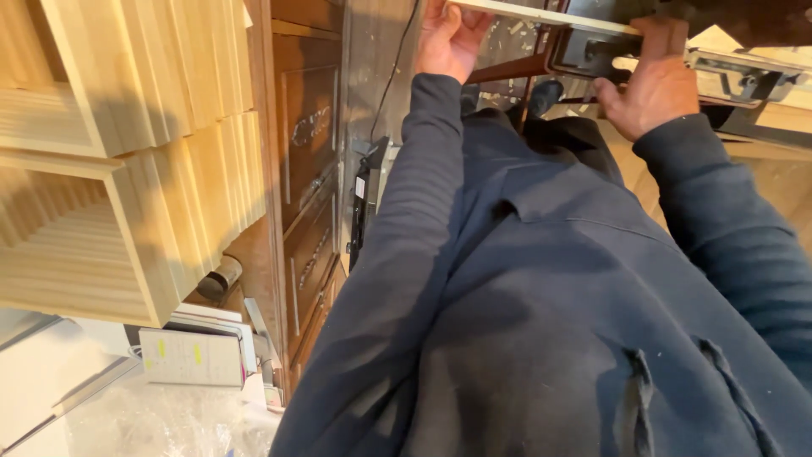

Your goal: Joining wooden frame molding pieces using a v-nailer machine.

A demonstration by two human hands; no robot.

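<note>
Head view: my left hand (448, 38), top centre of frame, fingers curled under thin pale strip (541, 15). My right hand (651, 85), upper right, fingers wrapped over same strip beside black metal machine part (592, 51). I judge: keep both grips level, feed strip straight, fingertips away from mechanism. Strip ends cut off by frame top; fingertips hidden; machine type unclear; stacked wood panels (127, 169) fill left of frame.

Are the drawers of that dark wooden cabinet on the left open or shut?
Shut. The dark wooden cabinet shows its drawer fronts flush with the frame, with no gap or pulled-out box visible.
</note>
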